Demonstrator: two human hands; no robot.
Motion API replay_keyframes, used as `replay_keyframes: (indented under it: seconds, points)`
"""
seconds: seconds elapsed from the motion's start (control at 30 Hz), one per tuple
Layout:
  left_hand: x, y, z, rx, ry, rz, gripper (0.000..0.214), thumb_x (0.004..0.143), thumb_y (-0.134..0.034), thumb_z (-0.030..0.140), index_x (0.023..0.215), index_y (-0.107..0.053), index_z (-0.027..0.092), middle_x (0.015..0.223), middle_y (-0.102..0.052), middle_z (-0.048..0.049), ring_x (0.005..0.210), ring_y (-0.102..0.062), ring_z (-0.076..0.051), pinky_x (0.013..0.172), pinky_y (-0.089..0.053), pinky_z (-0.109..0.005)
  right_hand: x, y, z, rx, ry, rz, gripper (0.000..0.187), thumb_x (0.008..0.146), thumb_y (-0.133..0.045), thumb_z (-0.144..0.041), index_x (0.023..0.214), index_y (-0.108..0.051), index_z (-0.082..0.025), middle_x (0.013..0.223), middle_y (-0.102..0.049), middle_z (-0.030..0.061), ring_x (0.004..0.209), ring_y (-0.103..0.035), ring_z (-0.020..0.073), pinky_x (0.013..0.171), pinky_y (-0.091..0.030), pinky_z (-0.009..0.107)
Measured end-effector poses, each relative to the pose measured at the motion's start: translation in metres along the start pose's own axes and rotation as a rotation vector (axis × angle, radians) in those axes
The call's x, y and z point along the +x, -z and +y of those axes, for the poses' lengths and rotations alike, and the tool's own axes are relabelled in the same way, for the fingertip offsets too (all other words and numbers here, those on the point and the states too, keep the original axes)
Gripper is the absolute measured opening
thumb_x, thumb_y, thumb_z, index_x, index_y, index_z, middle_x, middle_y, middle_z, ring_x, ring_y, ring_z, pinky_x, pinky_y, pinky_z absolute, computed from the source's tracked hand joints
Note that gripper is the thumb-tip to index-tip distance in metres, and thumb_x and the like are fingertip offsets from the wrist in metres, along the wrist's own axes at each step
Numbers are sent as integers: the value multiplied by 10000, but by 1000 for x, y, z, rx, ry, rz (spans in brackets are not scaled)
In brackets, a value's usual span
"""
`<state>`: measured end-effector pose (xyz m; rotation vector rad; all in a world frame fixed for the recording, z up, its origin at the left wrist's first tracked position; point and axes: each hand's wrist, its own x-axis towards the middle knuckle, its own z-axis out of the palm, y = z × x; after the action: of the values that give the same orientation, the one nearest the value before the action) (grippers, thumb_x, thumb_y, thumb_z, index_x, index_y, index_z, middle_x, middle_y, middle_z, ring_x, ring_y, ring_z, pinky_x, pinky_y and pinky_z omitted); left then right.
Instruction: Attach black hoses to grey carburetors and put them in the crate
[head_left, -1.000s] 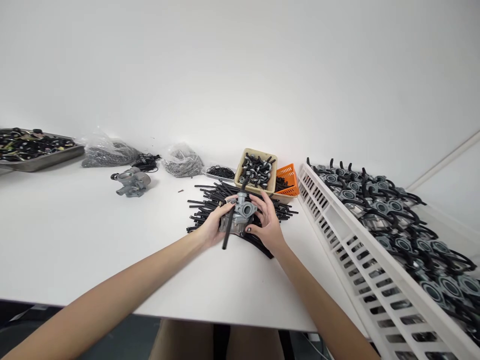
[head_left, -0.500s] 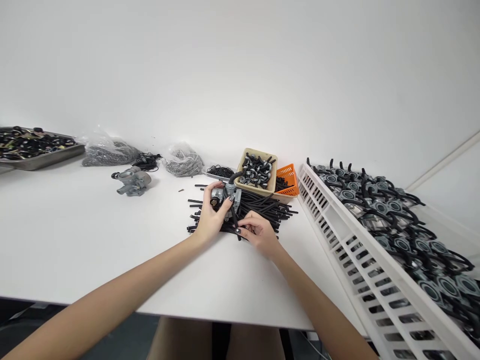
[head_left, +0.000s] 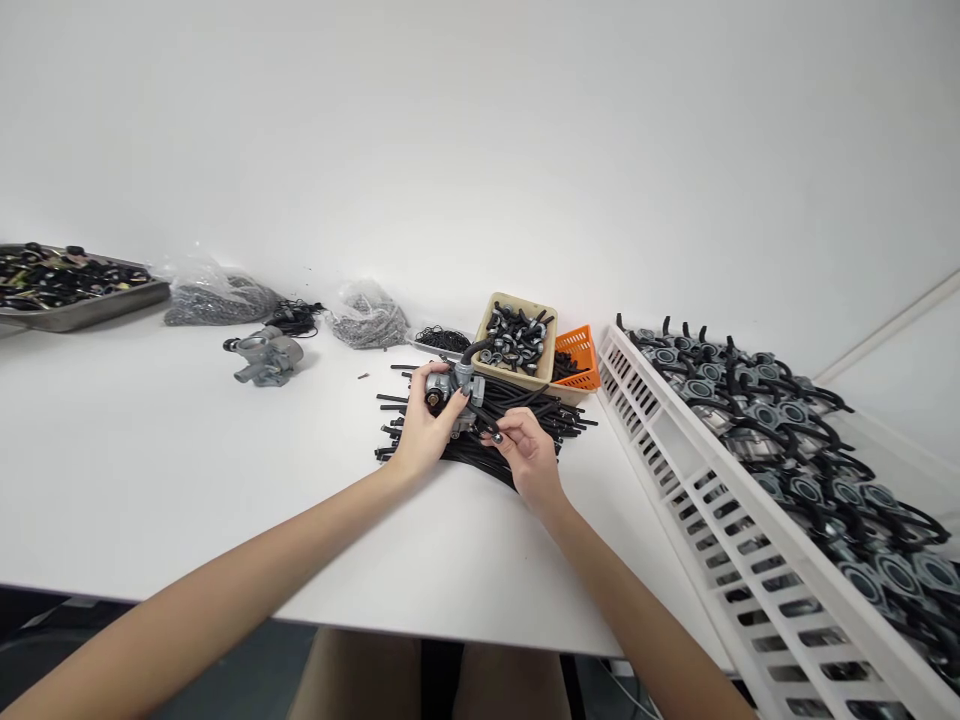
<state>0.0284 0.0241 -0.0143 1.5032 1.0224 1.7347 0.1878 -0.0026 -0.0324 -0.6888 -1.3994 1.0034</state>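
Steel tray [head_left: 112, 309] at far left, heaped with small black pieces; then a clear bag [head_left: 217, 295] of small grey bits and a tangle of black rings [head_left: 294, 317]. Just in front of these, a second metal part [head_left: 266, 357] sits untouched on the white counter [head_left: 165, 480].

Farther right, the left hand [head_left: 424, 428] is curled firmly around a metal part [head_left: 466, 388], held over a pile of black hoses [head_left: 484, 460]. The right hand [head_left: 529, 455] is nearly closed, thumb and fingertips pinching the end of the short hose [head_left: 486, 422] on that part. A second ago the part's round opening faced the viewer and this hose hung free; now the part is turned and the hose drawn out rightward. The work appears to have passed from handling the body to handling the hose.

Beyond stand a tan basket [head_left: 517, 378], an orange basket [head_left: 590, 362] and a white crate [head_left: 667, 440] of similar parts.
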Motion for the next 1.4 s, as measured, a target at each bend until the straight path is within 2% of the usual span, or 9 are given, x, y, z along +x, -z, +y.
replay_keyframes:
  seconds: [0.1,0.27,0.43,0.57,0.9,1.4]
  points:
    - [-2,-1,-1,-63,56,-8,355,832,-653,400,1114,-504,242,1147,-568,-36,1033,-570,-182,942,-453,-311,0,0,2,21,-14,-2,232,781,-740,-401,794,-609,-209,924,-440,-4,767,-635,122,808,-627,368]
    - [-6,-2,1,-225,240,-36,442,788,-706,443,1134,-495,268,1048,-583,-14,734,-591,-127,676,-521,-261,2,-1,4,-19,-25,21,278,749,-744,-440,767,-587,-212,899,-450,0,743,-625,135,770,-620,375]
    - [-9,-2,2,-314,318,-43,456,780,-714,439,1144,-491,280,933,-578,10,643,-583,-119,612,-531,-270,5,2,5,-157,-1,60,223,763,-706,-372,725,-557,-210,824,-470,5,706,-544,133,643,-545,288]
    - [-11,-2,2,-328,346,-52,468,780,-719,440,1156,-480,295,888,-556,19,618,-577,-121,559,-516,-257,4,1,6,-246,79,58,129,789,-644,-255,707,-557,-207,796,-481,11,734,-510,144,647,-464,274]
    - [-12,-2,0,-229,268,-53,442,815,-684,437,1177,-493,271,924,-584,4,713,-584,-135,687,-513,-275,0,1,3,-374,168,0,142,841,-562,-178,707,-530,-215,789,-495,16,740,-505,152,638,-425,274]
    - [-17,-6,-2,-255,327,-49,464,796,-700,446,1176,-493,279,891,-591,13,725,-589,-149,680,-494,-280,0,-2,-3,-545,239,50,183,834,-483,-111,690,-470,-224,782,-495,19,723,-501,158,633,-426,282]
